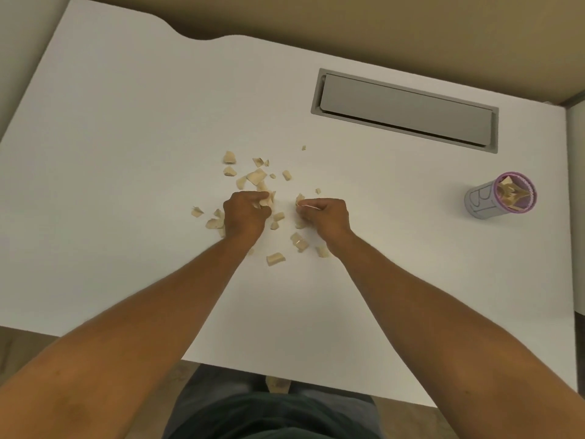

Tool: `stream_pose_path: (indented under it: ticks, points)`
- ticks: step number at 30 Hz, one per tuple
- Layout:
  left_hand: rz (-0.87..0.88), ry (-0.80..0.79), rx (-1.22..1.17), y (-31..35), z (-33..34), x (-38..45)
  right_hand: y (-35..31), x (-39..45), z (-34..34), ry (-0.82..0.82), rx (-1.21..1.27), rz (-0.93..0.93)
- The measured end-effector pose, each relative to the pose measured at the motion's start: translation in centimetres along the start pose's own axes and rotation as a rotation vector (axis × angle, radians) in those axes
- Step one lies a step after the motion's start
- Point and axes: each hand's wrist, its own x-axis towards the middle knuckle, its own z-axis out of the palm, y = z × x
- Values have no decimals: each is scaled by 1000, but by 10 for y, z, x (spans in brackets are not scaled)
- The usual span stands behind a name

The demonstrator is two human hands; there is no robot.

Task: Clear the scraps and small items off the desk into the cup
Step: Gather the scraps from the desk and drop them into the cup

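Several beige paper scraps (256,176) lie scattered over the middle of the white desk (126,153). My left hand (245,212) rests among them with its fingers curled around a scrap at its fingertips. My right hand (324,213) is closed on a scrap and a thin pale sliver between thumb and fingers. More scraps (275,258) lie between and below my wrists. A grey cup with a pink rim (493,198) stands at the right of the desk, well apart from both hands, with scraps inside it.
A grey rectangular cable hatch (405,110) is set into the desk at the back right. The desk's far edge curves at the back left. One scrap (277,384) lies on the floor below the front edge, by my legs.
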Motion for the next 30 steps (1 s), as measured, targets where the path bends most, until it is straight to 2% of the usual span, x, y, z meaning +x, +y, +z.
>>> stream_pose_path:
  ticks: [6, 9, 19, 27, 30]
  points:
    - [-137, -137, -305, 31, 32, -18, 5, -22, -45, -91, 517, 162]
    - [-151, -216, -373, 50, 52, -32, 7, -33, -76, -81, 636, 172]
    - [-100, -478, -575, 132, 132, -88, 5, -54, -193, 79, 809, 111]
    - [-156, -651, -609, 217, 210, -125, -19, -53, -305, 440, 760, 60]
    - [-176, -681, -588, 243, 241, -132, -17, -36, -339, 547, 629, 85]
